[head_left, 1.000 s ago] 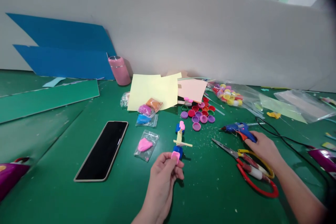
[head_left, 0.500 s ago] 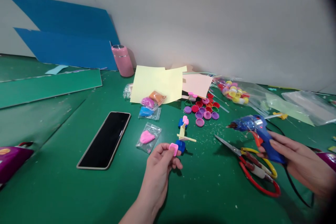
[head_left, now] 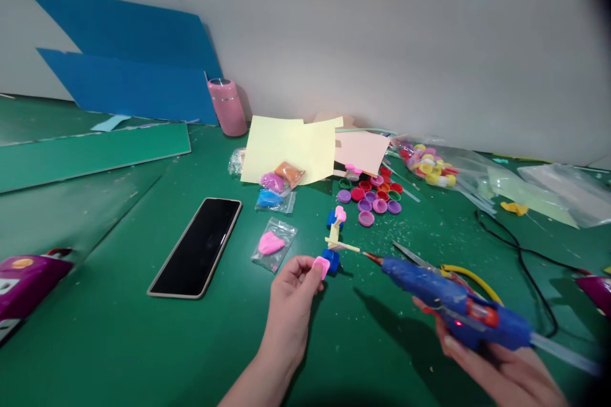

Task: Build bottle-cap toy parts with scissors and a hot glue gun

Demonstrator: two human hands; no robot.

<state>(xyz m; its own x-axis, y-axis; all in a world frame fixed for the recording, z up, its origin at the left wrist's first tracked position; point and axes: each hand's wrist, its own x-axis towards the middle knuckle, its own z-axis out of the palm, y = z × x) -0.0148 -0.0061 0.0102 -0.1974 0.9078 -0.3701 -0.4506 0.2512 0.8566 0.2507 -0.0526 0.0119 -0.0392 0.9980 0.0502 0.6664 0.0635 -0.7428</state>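
My left hand [head_left: 296,296] pinches a small pink piece [head_left: 321,266] between thumb and fingers. Right beside it stands a little model of blue blocks [head_left: 330,261] and pale sticks [head_left: 335,234], with a pink bit [head_left: 340,213] on its far end. A blue glue gun [head_left: 443,289] is gripped in my right hand [head_left: 491,362]; its red light is on and a clear glue stick sticks out of the back. The gun's nozzle points left, close to the end of the crosswise stick. Scissors [head_left: 477,280] lie partly hidden behind the gun.
A phone [head_left: 195,248] lies at left, near a bag of pink clay [head_left: 271,243]. Beyond are more clay bags [head_left: 274,199], yellow paper [head_left: 286,146], colored caps [head_left: 366,219], a pink bottle [head_left: 228,108] and blue boards [head_left: 143,82]. A black cable [head_left: 525,267] runs at right.
The glue gun in my right hand has moved left and toward me, its nozzle now near the model. My left hand still holds the pink piece. The view has shifted slightly.
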